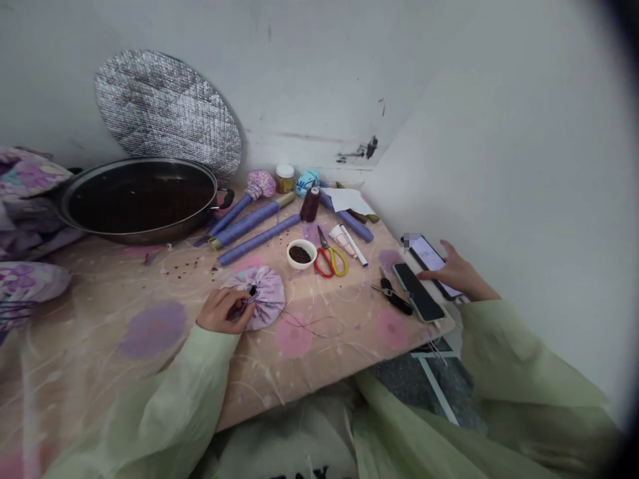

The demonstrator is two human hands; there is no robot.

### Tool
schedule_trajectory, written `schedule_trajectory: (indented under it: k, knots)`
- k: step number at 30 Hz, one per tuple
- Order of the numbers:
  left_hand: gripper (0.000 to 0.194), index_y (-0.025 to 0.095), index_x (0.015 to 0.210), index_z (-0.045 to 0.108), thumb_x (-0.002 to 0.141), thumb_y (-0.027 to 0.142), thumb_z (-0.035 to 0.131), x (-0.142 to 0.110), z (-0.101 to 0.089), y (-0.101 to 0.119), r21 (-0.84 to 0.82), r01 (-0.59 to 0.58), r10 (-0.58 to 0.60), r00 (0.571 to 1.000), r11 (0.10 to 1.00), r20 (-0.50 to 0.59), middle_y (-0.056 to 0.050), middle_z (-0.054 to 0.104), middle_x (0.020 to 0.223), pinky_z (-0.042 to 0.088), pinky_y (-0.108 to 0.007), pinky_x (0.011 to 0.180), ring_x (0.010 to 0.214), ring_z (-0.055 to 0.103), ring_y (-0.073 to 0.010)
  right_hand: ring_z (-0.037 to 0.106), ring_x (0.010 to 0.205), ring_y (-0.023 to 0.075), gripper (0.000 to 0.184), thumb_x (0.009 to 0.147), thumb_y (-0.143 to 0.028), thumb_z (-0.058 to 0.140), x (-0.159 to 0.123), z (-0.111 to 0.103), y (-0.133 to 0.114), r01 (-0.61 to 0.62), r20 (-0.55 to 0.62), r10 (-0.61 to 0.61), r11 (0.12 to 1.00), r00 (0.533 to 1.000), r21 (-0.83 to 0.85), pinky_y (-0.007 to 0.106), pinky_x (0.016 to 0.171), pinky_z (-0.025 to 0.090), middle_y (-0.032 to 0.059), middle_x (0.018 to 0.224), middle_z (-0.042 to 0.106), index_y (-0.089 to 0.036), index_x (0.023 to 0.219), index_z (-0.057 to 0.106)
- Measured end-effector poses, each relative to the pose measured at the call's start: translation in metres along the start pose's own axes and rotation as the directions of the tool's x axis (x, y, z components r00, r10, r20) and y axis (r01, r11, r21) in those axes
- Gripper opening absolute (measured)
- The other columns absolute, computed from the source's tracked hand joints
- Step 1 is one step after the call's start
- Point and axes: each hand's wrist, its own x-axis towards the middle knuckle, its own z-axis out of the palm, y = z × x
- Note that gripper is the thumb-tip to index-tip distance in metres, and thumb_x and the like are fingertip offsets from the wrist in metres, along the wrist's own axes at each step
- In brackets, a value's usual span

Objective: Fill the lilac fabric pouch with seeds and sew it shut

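Observation:
My left hand (227,310) is closed on the gathered centre of a round pink-purple floral cloth pouch (267,297), which lies on the table. A dark opening shows at the pouch's middle, and a thin thread (309,324) trails from it to the right. At the table's right edge, my right hand (456,271) rests over a phone with a lit screen (428,256), thumb and fingers apart. Just left of that hand lies a second, dark-screened phone (419,293). Keys with a black fob (393,296) are beside it.
Behind the pouch stand a small white bowl of dark grains (301,255), red-and-yellow scissors (330,261), a marker (354,246) and a thread spool (310,205). Purple-wrapped sticks (259,239) lie farther back. A large pan (142,233) sits left, a silver round mat (170,106) leaning behind.

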Motion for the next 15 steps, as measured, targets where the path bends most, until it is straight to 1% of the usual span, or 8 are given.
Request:
schedule_trajectory:
  k: [3,5,9,12,15]
  knots:
    - [0.01,0.018,0.078,0.062,0.075,0.028,0.061,0.0,0.0,-0.001,0.005,0.002,-0.002,1.0,1.0,0.003,0.0,0.056,0.059,0.044,-0.025,0.061,0.056,0.054,-0.0124,0.047,0.118,0.0414,0.117,0.053,-0.056,0.071,0.021,-0.007,-0.018,0.019,-0.023,-0.018,1.0,1.0,0.011,0.049,0.092,0.042,0.0233,0.134,0.044,-0.013,0.145,0.013]
    - [0.01,0.018,0.077,0.061,0.076,0.028,0.061,-0.001,0.002,-0.003,-0.006,-0.023,0.023,1.0,1.0,0.0,0.001,0.056,0.057,0.043,-0.025,0.06,0.055,0.053,-0.0122,0.045,0.12,0.0412,0.116,0.054,-0.053,0.072,0.039,-0.005,-0.028,0.024,-0.019,-0.024,1.0,1.0,0.006,0.049,0.096,0.039,0.0235,0.136,0.042,-0.012,0.145,0.012]
    - [0.01,0.018,0.078,0.061,0.076,0.028,0.06,-0.001,0.004,-0.007,-0.024,-0.064,0.064,0.998,0.998,-0.011,0.001,0.054,0.056,0.042,-0.025,0.057,0.053,0.052,-0.0121,0.042,0.124,0.0406,0.117,0.054,-0.048,0.073,0.074,0.009,-0.041,0.053,0.012,-0.053,0.999,0.999,0.004,0.048,0.099,0.037,0.0237,0.137,0.04,-0.01,0.145,0.01]
    - [0.01,0.018,0.078,0.061,0.076,0.028,0.06,-0.002,0.004,-0.006,-0.012,-0.047,0.047,0.999,0.999,-0.008,0.0,0.055,0.057,0.042,-0.025,0.058,0.054,0.052,-0.0122,0.041,0.125,0.0404,0.116,0.054,-0.048,0.072,0.092,0.022,-0.045,0.041,0.013,-0.041,0.999,0.999,0.03,0.048,0.098,0.037,0.0238,0.139,0.038,-0.009,0.144,0.01]
    - [0.011,0.018,0.077,0.061,0.077,0.029,0.059,-0.002,0.003,-0.004,-0.006,-0.015,0.015,1.0,1.0,0.002,0.0,0.055,0.058,0.043,-0.025,0.059,0.056,0.052,-0.0126,0.042,0.124,0.0408,0.114,0.055,-0.049,0.071,0.104,0.033,-0.046,0.021,-0.002,-0.021,0.998,1.0,0.055,0.049,0.097,0.037,0.0247,0.138,0.039,-0.008,0.144,0.013]
